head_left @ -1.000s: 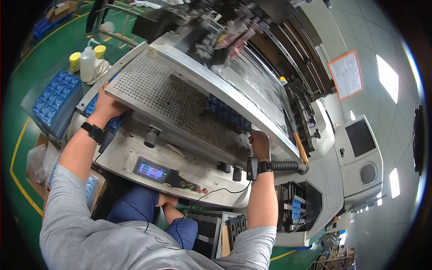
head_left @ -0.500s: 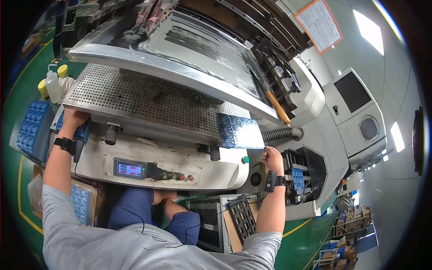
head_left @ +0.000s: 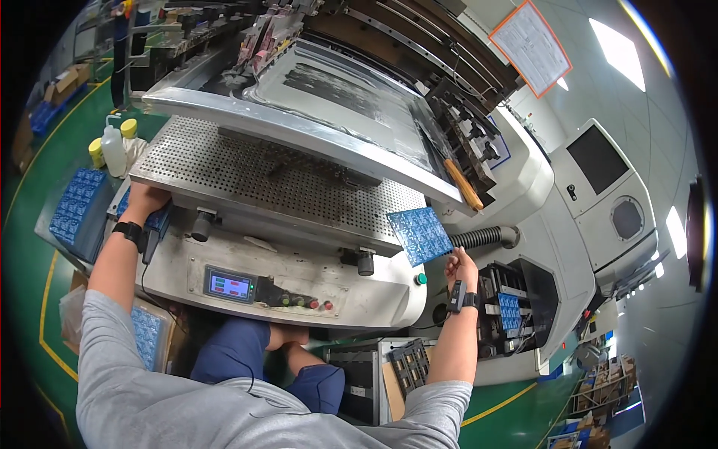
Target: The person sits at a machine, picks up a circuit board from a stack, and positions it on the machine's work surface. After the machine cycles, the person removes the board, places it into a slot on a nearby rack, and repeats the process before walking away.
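Note:
A thin blue patterned panel, looking like a circuit board, (head_left: 420, 235) is pinched at its near right corner by my right hand (head_left: 461, 267). It is held tilted in the air off the right end of the perforated metal table (head_left: 284, 161). My left hand (head_left: 148, 197) reaches down at the table's left end, against more blue panels (head_left: 159, 217); its fingers are hidden. Left of that hand, a stack of similar blue panels (head_left: 77, 206) stands. Above the perforated table sits a framed printing screen (head_left: 351, 97) smeared with grey paste.
A wooden-handled spatula (head_left: 464, 185) lies at the screen's right edge. Below the table are a lit control display (head_left: 229, 284) and knobs. A ribbed hose (head_left: 479, 238) and an open rack (head_left: 511, 288) holding a blue panel stand right. A squeeze bottle (head_left: 113, 150) stands far left.
My right hand has turned the blue panel, which now hangs clear of the table's right end. The left hand stays at the panels. The whole view has shifted slightly.

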{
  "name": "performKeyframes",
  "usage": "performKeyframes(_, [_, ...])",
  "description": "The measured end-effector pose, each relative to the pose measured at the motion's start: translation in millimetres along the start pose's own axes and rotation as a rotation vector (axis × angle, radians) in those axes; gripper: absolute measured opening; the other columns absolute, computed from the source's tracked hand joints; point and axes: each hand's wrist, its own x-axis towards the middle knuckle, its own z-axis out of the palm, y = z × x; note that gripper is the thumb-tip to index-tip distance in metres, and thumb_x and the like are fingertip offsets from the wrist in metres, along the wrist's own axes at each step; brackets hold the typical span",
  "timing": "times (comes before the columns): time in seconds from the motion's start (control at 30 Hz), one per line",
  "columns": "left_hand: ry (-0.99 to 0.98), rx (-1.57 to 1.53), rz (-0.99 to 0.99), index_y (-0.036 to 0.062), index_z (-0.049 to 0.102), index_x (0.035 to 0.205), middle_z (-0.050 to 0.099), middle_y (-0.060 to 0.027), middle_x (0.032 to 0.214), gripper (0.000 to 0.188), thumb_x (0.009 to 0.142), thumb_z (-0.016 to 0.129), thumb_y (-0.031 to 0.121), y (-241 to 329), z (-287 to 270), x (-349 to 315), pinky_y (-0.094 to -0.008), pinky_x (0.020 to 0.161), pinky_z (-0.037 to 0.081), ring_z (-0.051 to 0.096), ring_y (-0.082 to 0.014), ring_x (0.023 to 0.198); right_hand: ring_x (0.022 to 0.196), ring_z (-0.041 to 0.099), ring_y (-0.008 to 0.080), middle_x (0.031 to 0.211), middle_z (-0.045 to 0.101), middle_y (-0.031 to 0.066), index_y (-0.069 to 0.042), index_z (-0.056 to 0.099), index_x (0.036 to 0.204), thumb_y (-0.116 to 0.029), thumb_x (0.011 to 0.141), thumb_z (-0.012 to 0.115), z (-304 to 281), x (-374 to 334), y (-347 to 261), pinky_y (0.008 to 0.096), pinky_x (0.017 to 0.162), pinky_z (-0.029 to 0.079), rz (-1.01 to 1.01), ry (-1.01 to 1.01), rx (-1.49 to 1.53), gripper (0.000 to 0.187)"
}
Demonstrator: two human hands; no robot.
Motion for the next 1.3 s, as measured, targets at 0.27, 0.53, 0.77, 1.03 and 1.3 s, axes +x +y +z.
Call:
performKeyframes(0.27, [0.047, 0.073, 0.045, 0.0102, 0.066, 0.115, 0.065, -0.0121, 0.12, 0.039, 0.082, 0.062, 0.031, 4, 0, 0, -0.0402, 0.098, 0.045, 0.058, -0.033, 0.114, 0.06, 0.053, 0.0082, 0.074, 0.058, 0.0006, -0.002, 0.059, 0.114, -0.022, 0.098, 0.057, -18, -96, 78, 0.0217, 0.052, 0.041, -0.154, -0.054, -0.157, 0.025])
performKeyframes(0.53, [0.181, 0.063, 0.224, 0.0095, 0.065, 0.119, 0.064, -0.0136, 0.123, 0.044, 0.079, 0.063, 0.029, -21, 2, -8, -0.0429, 0.103, 0.042, 0.056, -0.0341, 0.117, 0.083, 0.065, 0.0143, 0.092, 0.07, 0.0084, 0.001, 0.064, 0.116, -0.017, 0.091, 0.067, 31, -233, 176, 0.0289, 0.076, 0.052, -0.074, -0.509, -0.846, 0.031])
performKeyframes(0.77, [-0.126, -0.111, -0.071, 0.0104, 0.07, 0.109, 0.067, -0.0155, 0.108, 0.06, 0.071, 0.073, 0.057, 21, -64, -26, -0.0422, 0.097, 0.043, 0.057, -0.0329, 0.111, 0.088, 0.066, 0.0357, 0.095, 0.067, 0.0187, 0.0, 0.064, 0.11, -0.014, 0.082, 0.071, 51, -265, 155, 0.0419, 0.078, 0.052, -0.476, -0.726, -1.175, 0.032])
performKeyframes(1.03, [0.131, -0.679, -0.766, 0.0051, 0.065, 0.094, 0.062, -0.0033, 0.083, 0.04, 0.09, 0.064, 0.045, -24, -81, -157, -0.0331, 0.067, 0.046, 0.057, -0.0174, 0.076, 0.086, 0.059, 0.0444, 0.097, 0.064, 0.0242, 0.002, 0.065, 0.106, -0.016, 0.092, 0.062, 130, -286, 83, 0.0505, 0.078, 0.048, -0.843, -0.788, -1.267, 0.023])
performKeyframes(1.3, [-0.134, -1.403, -0.96, 0.0066, 0.063, 0.095, 0.06, -0.0016, 0.08, 0.059, 0.091, 0.052, 0.064, 17, -34, -149, -0.0255, 0.059, 0.039, 0.046, -0.0099, 0.064, 0.103, 0.057, 0.0387, 0.107, 0.063, 0.019, -0.001, 0.064, 0.107, -0.004, 0.081, 0.066, 185, -242, 38, 0.047, 0.092, 0.045, -1.366, -0.558, -1.162, 0.027])
